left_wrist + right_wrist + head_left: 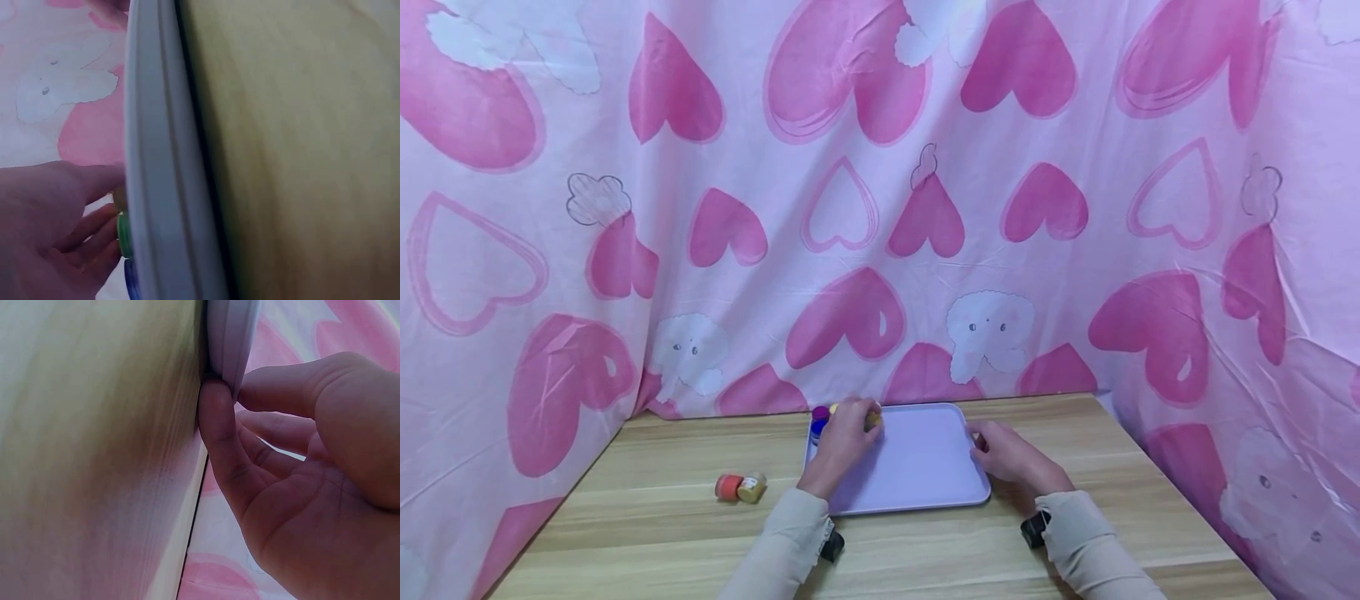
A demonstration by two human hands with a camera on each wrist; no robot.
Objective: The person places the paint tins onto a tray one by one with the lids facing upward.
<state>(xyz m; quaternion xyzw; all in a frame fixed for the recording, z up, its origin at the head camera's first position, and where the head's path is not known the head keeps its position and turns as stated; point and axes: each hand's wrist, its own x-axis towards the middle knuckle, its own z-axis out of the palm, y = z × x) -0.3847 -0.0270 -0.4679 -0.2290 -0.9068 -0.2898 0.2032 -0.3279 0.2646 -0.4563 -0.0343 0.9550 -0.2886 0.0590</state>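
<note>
The yellow jar is at the tray's far side, left of middle, near the blue jar; the left hand curls round it, apparently placing it. The right hand pinches the tray's right rim. Next probably calls for a clean release, then the red jar and gold jar on the table.

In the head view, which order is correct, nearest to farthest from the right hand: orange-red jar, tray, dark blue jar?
1. Tray: its right edge is pinched by the right hand.
2. Dark blue jar: tray's far left corner.
3. Orange-red jar: on the table, left of the tray.
</note>
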